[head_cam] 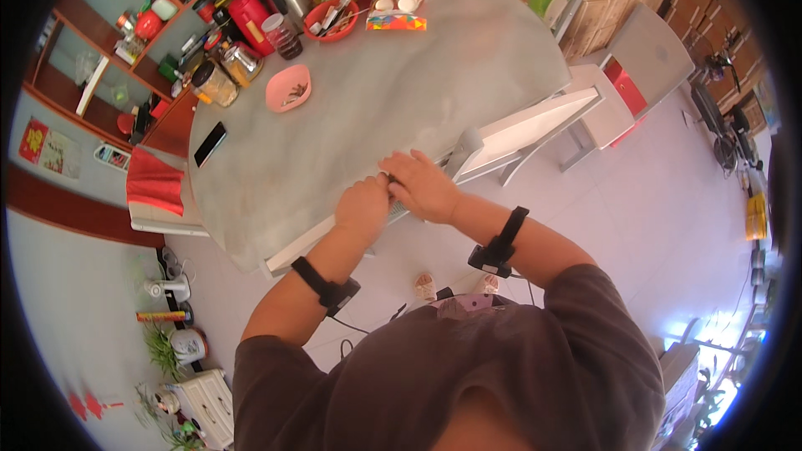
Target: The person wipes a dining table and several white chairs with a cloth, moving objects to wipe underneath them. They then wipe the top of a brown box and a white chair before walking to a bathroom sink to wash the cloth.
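My left hand (363, 208) is curled with its knuckles up, in front of the near edge of the grey stone-look table (401, 100). My right hand (429, 191) meets it from the right, fingers bent over and thumb underneath. A small dark object (392, 179) shows between the two hands, gripped by both; fingers cover most of it, so its kind is unclear. Just below the hands is the pale backrest of a chair (307, 244). On the table, a pink bowl (273, 89) holds several small brown pieces, and a smartphone (210, 144) lies at the left edge.
At the table's back left stand glass jars (215, 83), a red thermos (250, 20) and a red basket (332, 28). A colourful snack packet (396, 6) lies farther right. Chairs (532, 119) flank the table on the right. A chair with a red cloth (154, 181) stands left.
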The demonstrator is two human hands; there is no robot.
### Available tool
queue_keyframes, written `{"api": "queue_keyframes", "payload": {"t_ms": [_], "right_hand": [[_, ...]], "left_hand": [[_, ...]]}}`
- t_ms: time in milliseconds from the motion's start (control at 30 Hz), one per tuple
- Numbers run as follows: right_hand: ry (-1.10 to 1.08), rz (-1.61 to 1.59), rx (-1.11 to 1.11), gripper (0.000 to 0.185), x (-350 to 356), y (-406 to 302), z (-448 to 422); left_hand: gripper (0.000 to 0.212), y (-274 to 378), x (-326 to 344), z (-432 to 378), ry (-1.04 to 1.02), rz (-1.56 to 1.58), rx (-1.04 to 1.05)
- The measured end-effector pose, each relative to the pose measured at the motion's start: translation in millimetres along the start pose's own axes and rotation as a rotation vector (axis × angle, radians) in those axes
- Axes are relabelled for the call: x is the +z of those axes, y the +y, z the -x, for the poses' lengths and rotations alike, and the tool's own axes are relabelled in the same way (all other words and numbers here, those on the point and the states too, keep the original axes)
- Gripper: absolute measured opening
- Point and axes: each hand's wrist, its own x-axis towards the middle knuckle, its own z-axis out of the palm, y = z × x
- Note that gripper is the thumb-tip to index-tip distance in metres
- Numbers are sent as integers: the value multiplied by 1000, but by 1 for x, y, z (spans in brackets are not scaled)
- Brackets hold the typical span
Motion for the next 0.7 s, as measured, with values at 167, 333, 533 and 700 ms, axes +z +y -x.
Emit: {"api": "queue_keyframes", "payload": {"t_ms": [167,333,533,700], "right_hand": [[204,813,239,37,-78,46,-17],[203,759,626,42,-114,113,10],[289,668,608,42,-110,113,11],[263,640,616,46,-109,104,6]], "left_hand": [[27,18,14,-25,84,-60,122],[28,-1,11,-3,79,-76,127],[24,-96,1,98,134,17,-121],[32,-160,15,152,318,98,82]]}}
